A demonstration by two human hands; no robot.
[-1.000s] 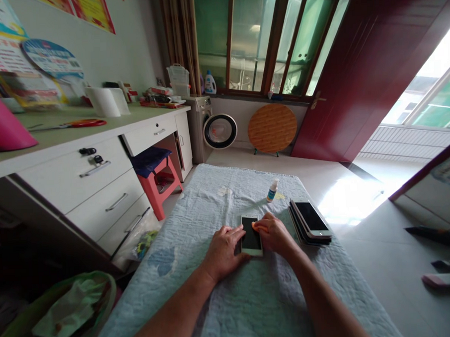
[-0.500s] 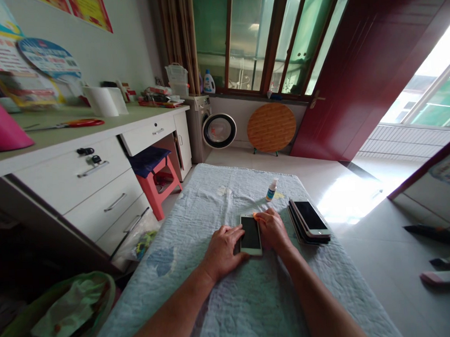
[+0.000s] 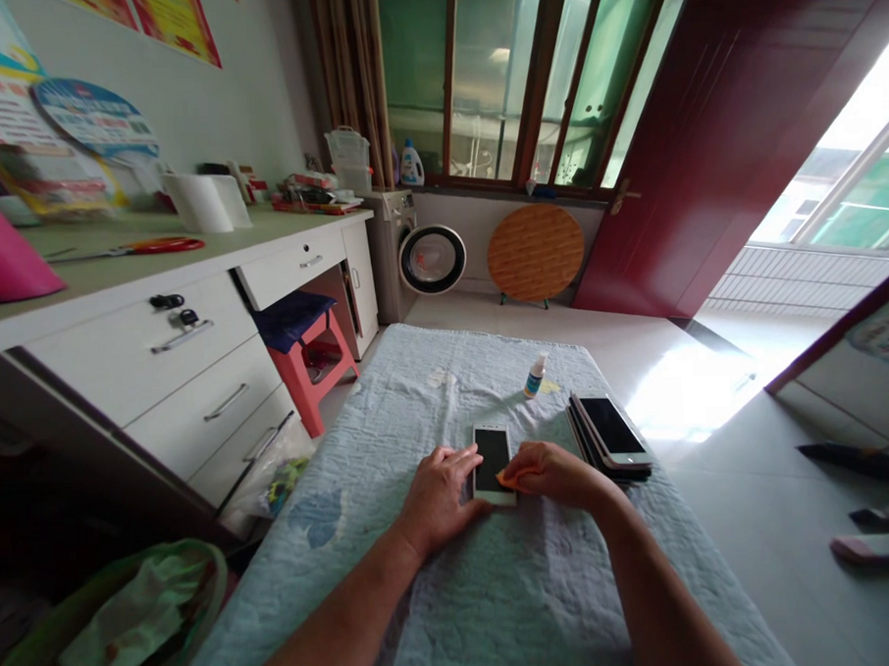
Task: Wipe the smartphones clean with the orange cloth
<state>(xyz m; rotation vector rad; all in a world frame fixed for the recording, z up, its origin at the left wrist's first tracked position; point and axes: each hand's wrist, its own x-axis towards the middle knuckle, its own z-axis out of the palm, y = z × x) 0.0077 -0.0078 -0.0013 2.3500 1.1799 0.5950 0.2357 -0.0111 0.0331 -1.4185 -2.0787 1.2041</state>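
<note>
A white smartphone (image 3: 492, 459) with a dark screen lies face up on the quilted cover. My left hand (image 3: 443, 492) holds it from the left, fingertips over the screen's left edge and thumb by the bottom corner. Pinched in my right hand (image 3: 545, 469) is a small orange cloth (image 3: 507, 479), pressed on the lower right of the screen; most of the cloth is hidden by the fingers. Just right of that hand sits a stack of phones (image 3: 612, 436), a white-framed one on top. A small spray bottle (image 3: 535, 376) stands upright beyond the hands.
The pale blue quilt (image 3: 418, 393) covers the surface under my hands. To the left are a white desk (image 3: 217, 363) with drawers, a red stool (image 3: 314, 363) and a green bin (image 3: 220, 578). A washing machine (image 3: 393, 257) with its door ajar stands ahead.
My right hand has slid down the phone with the orange cloth, from the top right corner to the lower right of the screen. My left hand stays in place.
</note>
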